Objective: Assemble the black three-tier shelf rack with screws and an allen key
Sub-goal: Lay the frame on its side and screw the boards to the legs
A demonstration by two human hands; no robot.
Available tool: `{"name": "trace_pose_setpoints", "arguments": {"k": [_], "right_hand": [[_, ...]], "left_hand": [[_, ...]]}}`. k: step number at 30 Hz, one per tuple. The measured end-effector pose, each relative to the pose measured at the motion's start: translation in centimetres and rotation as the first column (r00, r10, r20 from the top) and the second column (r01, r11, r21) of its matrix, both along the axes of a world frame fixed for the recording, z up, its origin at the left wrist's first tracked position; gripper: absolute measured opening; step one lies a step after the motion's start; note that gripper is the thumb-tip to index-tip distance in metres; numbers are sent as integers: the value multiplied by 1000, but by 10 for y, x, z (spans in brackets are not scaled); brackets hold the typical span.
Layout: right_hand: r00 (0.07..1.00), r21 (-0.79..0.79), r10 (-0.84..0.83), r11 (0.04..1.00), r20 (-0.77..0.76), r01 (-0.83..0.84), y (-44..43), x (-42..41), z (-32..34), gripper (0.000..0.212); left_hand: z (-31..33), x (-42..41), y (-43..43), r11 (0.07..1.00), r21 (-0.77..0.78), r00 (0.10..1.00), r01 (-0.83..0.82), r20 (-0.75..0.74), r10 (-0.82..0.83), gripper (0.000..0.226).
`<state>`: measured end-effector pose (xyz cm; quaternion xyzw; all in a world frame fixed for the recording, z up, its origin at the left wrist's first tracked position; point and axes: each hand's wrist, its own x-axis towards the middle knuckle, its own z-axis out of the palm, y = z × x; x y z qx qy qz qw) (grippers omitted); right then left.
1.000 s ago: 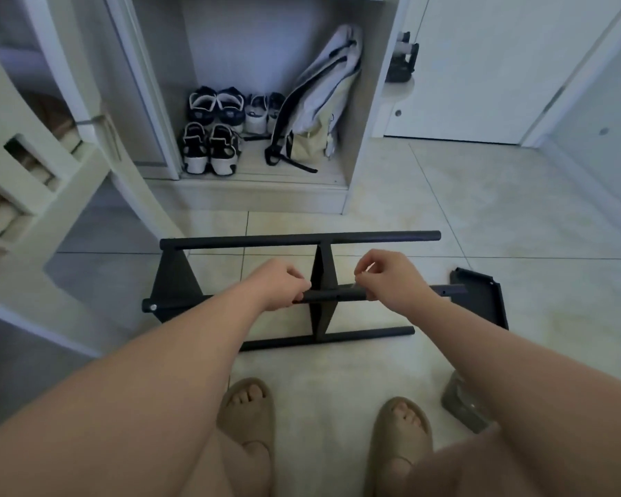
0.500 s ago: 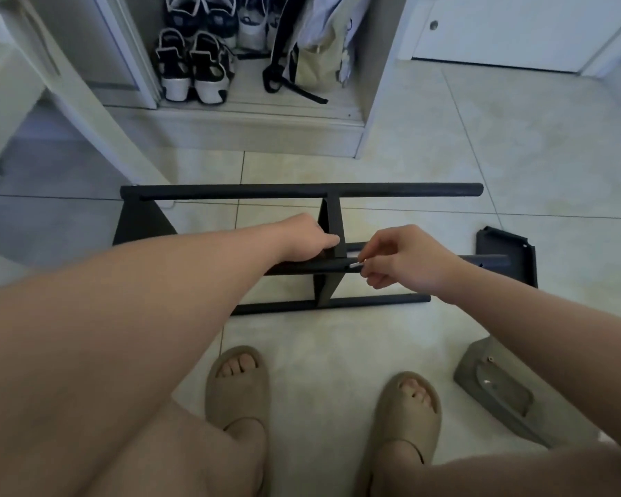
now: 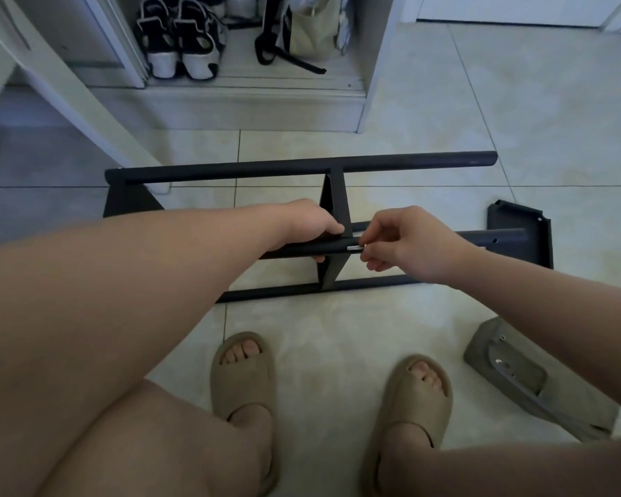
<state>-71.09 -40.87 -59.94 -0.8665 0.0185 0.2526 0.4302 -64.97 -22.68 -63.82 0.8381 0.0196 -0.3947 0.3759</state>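
The black rack frame lies on its side on the tiled floor, with three long tubes and a shelf panel standing across them. My left hand grips the middle tube just left of that panel. My right hand pinches a small silver screw or key tip against the tube at the panel joint. A loose black shelf panel leans at the right end of the middle tube.
A grey packaging tray with small hardware lies on the floor at the right. My two feet in beige slippers stand below the frame. Behind the frame is a white cabinet with shoes and a bag.
The view has tipped downward and closer. My right hand has brought the silver piece to the tube at the joint, and my left hand has slid right against the panel.
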Motion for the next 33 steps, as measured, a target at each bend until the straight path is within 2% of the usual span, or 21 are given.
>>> {"name": "trace_pose_setpoints", "arguments": {"k": [8,11,15,19,22,24,30,33], "right_hand": [[997,-115,61,992,51,-55,5,-7,-10,14],[990,-189,107,978,88,-88,9,-10,-12,23],[988,-197,95,978,123,-69,15,-9,-17,29],[995,-69,-79,994,66,84,19,-7,-23,21],[973,90,-226,969,-36,229,21,-6,-25,16],[960,120,-272,953,-60,278,23,-7,-27,16],[989,-95,-143,985,45,147,26,-2,-24,20],[989,-82,-146,986,22,147,28,0,-24,19]], "left_hand": [[1,-3,-3,998,42,998,55,31,-56,42],[3,-2,-3,995,60,997,79,23,-80,43],[3,0,-3,993,85,996,83,15,-85,42],[1,0,-3,993,90,996,79,32,-82,43],[0,1,-3,991,107,995,81,54,-87,44],[0,2,-3,990,111,994,84,58,-90,44],[-1,2,-3,992,103,995,75,53,-80,45],[-1,1,-3,992,107,995,71,57,-78,45]]}}
